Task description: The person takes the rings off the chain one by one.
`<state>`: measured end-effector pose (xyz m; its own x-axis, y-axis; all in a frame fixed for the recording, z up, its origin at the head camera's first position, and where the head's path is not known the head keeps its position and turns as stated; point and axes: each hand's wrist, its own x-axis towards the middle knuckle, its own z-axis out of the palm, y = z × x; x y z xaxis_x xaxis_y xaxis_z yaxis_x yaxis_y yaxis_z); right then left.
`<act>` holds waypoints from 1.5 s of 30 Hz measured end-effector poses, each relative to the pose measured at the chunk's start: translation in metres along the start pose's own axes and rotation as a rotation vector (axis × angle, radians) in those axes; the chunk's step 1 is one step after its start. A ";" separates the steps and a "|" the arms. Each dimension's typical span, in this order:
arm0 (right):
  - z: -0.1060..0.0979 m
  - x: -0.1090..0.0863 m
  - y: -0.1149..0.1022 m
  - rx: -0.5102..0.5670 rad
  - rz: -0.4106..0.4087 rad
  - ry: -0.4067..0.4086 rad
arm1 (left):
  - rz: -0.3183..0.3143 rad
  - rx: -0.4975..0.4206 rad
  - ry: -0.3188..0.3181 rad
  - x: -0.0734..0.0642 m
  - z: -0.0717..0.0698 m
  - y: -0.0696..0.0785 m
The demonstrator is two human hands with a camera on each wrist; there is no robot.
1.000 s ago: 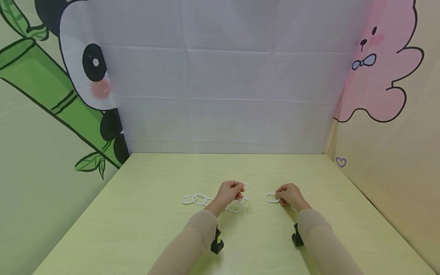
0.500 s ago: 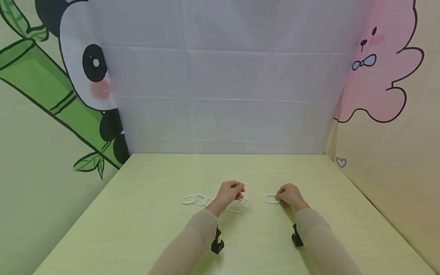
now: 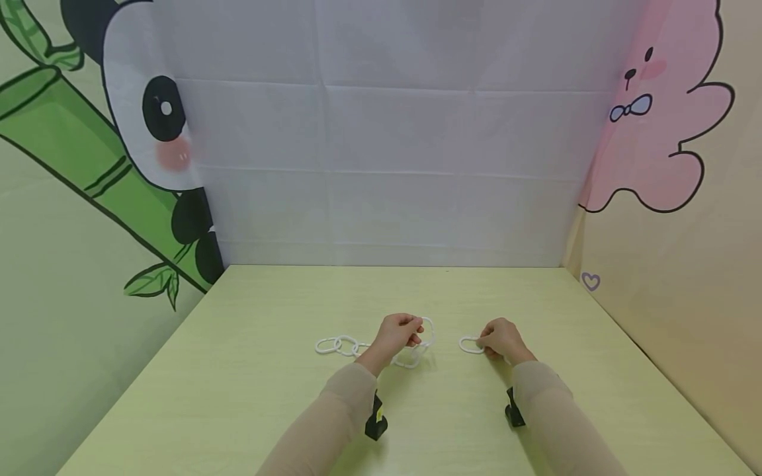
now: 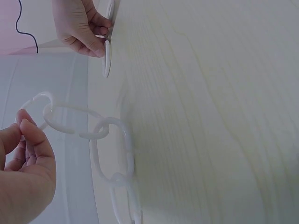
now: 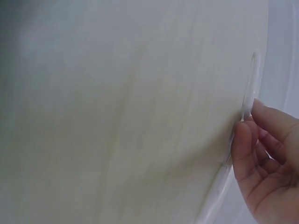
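Observation:
In the head view my left hand (image 3: 395,334) is raised a little over the table, pinching the end link of a white plastic chain (image 4: 130,151) between thumb and fingers. Several oval links hang from that grip and run down to the tabletop, trailing left behind the wrist. To the right, my right hand (image 3: 503,340) is low at the table and pinches a second white chain piece (image 5: 254,81). One of its links sticks out to the left of the fingertips; another white link (image 5: 216,198) shows on the other side of them. The fingers cover where these links meet.
A pale yellow wood-grain table (image 3: 286,423) lies under both hands. White cloth (image 3: 387,165) stands along its back edge, and printed cartoon side panels flank it. A black wrist camera (image 3: 376,418) is strapped on the left arm, and another black camera (image 3: 514,408) on the right.
Both hands stay nearly still, each keeping its pinch on its chain. The right hand has shifted only very slightly, and the link behind it shows less in the head view.

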<state>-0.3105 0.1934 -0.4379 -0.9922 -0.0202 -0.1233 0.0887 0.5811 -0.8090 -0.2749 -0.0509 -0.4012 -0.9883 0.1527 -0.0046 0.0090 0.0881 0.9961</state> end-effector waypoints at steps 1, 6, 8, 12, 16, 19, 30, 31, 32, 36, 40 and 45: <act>0.000 0.000 0.000 0.001 -0.003 0.001 | 0.003 0.004 0.002 0.000 0.000 -0.001; -0.001 -0.001 -0.002 -0.009 -0.028 0.020 | -0.005 -0.004 0.002 -0.005 0.000 0.008; -0.002 -0.001 -0.005 -0.029 -0.041 0.031 | -0.005 -0.005 -0.003 -0.011 0.000 0.015; -0.005 -0.004 -0.012 -0.081 -0.070 0.036 | 0.000 0.006 -0.009 -0.018 0.000 0.023; -0.008 -0.005 -0.019 -0.113 -0.096 0.034 | -0.009 -0.002 -0.011 -0.009 -0.001 0.013; -0.009 -0.004 -0.022 -0.112 -0.103 0.036 | -0.009 -0.002 -0.009 -0.003 -0.001 0.003; -0.014 -0.007 -0.038 -0.049 -0.153 0.036 | 0.002 -0.007 -0.017 0.000 -0.001 -0.002; -0.015 -0.007 -0.040 -0.042 -0.156 0.037 | 0.001 -0.008 -0.017 0.000 -0.001 -0.002; -0.015 -0.007 -0.041 -0.035 -0.161 0.037 | 0.000 -0.009 -0.016 0.000 -0.001 -0.002; -0.016 -0.006 -0.047 -0.012 -0.178 0.040 | 0.009 -0.008 -0.017 0.000 0.000 -0.002; -0.017 -0.007 -0.051 -0.010 -0.201 0.034 | 0.013 -0.019 -0.028 -0.002 0.000 0.001; -0.016 -0.008 -0.058 -0.009 -0.229 0.028 | 0.018 -0.009 -0.035 -0.012 0.001 0.016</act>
<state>-0.3087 0.1730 -0.3807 -0.9884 -0.1301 0.0789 -0.1397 0.5714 -0.8087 -0.2624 -0.0509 -0.3854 -0.9821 0.1882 0.0106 0.0253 0.0759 0.9968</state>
